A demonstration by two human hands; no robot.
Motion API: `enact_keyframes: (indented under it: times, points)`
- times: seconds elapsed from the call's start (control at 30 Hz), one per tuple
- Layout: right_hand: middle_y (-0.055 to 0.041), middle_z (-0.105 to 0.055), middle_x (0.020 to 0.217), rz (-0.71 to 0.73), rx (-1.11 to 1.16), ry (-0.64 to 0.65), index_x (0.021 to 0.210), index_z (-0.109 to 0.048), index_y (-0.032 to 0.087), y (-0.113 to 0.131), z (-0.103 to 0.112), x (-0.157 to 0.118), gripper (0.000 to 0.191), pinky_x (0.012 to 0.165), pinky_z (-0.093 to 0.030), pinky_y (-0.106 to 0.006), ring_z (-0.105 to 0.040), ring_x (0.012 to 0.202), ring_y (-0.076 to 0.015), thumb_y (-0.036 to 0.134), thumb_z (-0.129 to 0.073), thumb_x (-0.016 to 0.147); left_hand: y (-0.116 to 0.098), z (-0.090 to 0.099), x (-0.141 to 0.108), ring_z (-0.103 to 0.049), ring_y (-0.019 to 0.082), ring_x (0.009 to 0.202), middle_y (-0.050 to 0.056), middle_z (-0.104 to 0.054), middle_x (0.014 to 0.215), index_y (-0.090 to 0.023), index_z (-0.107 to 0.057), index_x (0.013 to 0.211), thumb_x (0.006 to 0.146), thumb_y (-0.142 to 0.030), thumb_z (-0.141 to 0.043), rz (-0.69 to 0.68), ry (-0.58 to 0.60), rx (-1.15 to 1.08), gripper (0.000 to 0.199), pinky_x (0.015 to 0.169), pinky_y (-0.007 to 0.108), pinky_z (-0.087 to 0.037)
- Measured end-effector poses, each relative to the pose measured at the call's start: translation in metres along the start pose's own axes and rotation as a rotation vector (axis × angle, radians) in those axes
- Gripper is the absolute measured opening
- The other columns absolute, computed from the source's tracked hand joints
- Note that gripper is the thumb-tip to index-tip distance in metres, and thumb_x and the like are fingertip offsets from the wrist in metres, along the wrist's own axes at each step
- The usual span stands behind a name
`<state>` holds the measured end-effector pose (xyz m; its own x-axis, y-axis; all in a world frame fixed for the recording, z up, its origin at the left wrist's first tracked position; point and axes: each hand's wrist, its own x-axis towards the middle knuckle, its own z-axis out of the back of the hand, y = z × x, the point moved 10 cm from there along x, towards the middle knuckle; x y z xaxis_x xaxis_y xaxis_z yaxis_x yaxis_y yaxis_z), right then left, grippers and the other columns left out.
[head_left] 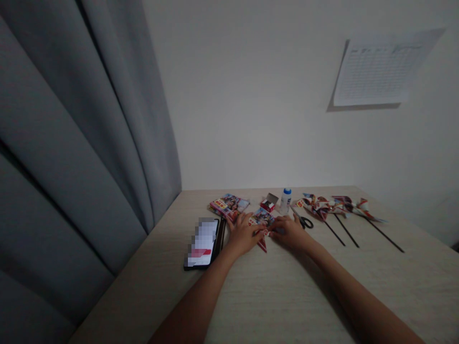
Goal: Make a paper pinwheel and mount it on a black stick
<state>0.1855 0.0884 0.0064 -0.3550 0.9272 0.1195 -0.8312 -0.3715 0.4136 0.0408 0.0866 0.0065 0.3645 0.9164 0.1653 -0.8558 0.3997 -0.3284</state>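
Observation:
A printed colourful paper (263,216) lies on the wooden table (265,296) between my two hands, with a red-edged corner pointing toward me. My left hand (244,234) rests on its left side, fingers spread. From the right, my right hand (289,231) touches the paper with its fingers bent together at the edge; the fingertips are partly hidden. Behind my left hand is a stack of printed papers (229,205). Black-handled scissors (307,222) lie just beyond my right hand.
A phone (202,243) lies at the left beside dark sticks (221,234). A small red box (268,203) and a blue-capped bottle (286,200) stand at the back. Several paper pinwheels on black sticks (351,231) lie at the right. A grey curtain (89,119) hangs at the left.

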Motion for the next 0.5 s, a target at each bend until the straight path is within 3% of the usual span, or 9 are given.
enact_keyframes:
  times: [0.27,0.5]
  points:
    - [-0.0047,-0.071,0.117,0.0,-0.014,-0.001,0.103,-0.078,0.033,0.002,0.001,0.0,0.024,0.118,-0.007,-0.067,-0.055,0.123,-0.0312,0.04,-0.061,0.088,0.005,0.01,0.0,-0.027,0.034,0.146,0.001,-0.047,0.151,-0.05,-0.069,0.119,0.093,-0.052,-0.06,0.059,-0.097,-0.004,0.028,0.11,0.079,0.007]
    - [-0.0061,-0.071,0.118,0.004,0.0,0.001,0.103,-0.078,0.032,0.007,0.004,-0.003,0.024,0.117,-0.006,-0.068,-0.055,0.125,-0.0313,0.039,-0.06,0.089,0.003,0.004,0.0,-0.024,0.035,0.147,-0.001,-0.043,0.155,-0.053,-0.066,0.123,0.094,-0.056,-0.055,0.013,-0.06,0.003,0.031,0.109,0.079,0.009]
